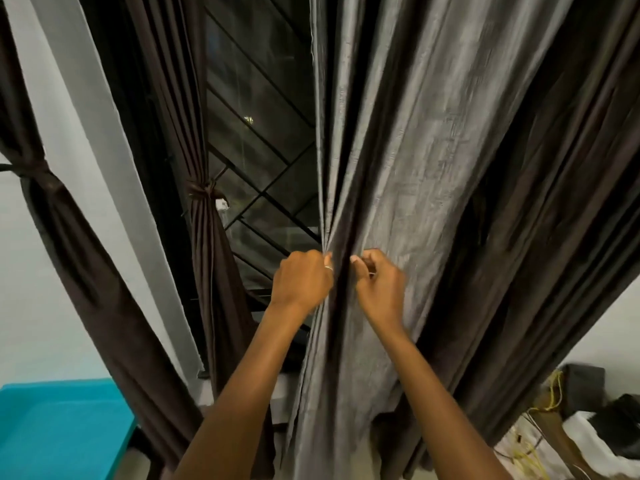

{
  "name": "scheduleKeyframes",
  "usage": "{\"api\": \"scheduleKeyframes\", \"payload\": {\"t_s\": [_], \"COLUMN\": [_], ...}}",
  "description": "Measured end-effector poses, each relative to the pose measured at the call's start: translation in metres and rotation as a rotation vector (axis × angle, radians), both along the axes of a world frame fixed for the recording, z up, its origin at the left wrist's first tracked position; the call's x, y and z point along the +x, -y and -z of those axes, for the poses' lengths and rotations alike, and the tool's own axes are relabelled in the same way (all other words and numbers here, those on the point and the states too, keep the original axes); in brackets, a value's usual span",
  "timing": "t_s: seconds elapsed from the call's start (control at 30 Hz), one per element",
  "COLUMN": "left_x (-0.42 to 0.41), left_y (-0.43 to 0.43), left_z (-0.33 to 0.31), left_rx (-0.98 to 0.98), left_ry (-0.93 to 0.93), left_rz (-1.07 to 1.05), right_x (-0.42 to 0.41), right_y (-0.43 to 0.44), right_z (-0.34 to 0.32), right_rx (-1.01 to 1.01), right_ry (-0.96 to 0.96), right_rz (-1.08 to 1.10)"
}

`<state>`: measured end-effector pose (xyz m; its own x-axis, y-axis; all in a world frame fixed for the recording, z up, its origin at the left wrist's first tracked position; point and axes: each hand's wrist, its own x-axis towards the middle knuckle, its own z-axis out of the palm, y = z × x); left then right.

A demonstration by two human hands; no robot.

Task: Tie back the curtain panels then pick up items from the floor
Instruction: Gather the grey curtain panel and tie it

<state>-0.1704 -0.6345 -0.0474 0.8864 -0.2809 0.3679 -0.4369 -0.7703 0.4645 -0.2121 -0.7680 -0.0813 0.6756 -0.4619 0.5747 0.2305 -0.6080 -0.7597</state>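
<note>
Curtain (pixel 433 168) folds over left hand (pixel 301 280), right hand (pixel 380 287)

Both hands gather the large grey curtain panel (pixel 433 150) at mid-height: the left hand (pixel 301 280), a ring on one finger, grips its bunched left edge, and the right hand (pixel 379 284) pinches a fold just beside it, with a dark pleat between them. To the left, a dark brown curtain panel (pixel 211 271) hangs cinched by a tie-back (pixel 202 194) in front of the window grille (pixel 258 133), and another tied brown panel (pixel 69 244) hangs at the far left. A turquoise surface (pixel 59 431) shows at the lower left, and a yellow cable (pixel 554 393) and a black box (pixel 585 386) at the lower right.
</note>
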Motion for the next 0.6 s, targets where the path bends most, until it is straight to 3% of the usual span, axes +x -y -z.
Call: {"api": "scheduleKeyframes", "payload": {"t_s": [0.3,0.6], "left_x": [0.005,0.000], "left_y": [-0.010,-0.017], "left_z": [0.001,-0.002], "left_rx": [-0.008,-0.087], "left_ry": [-0.018,-0.116], "left_rz": [0.069,0.182], "right_x": [0.001,-0.008], "right_y": [-0.034,-0.045], "right_z": [0.000,0.001], "right_rx": [-0.001,-0.054], "right_ry": [0.066,0.039], "right_rz": [-0.087,-0.020]}}
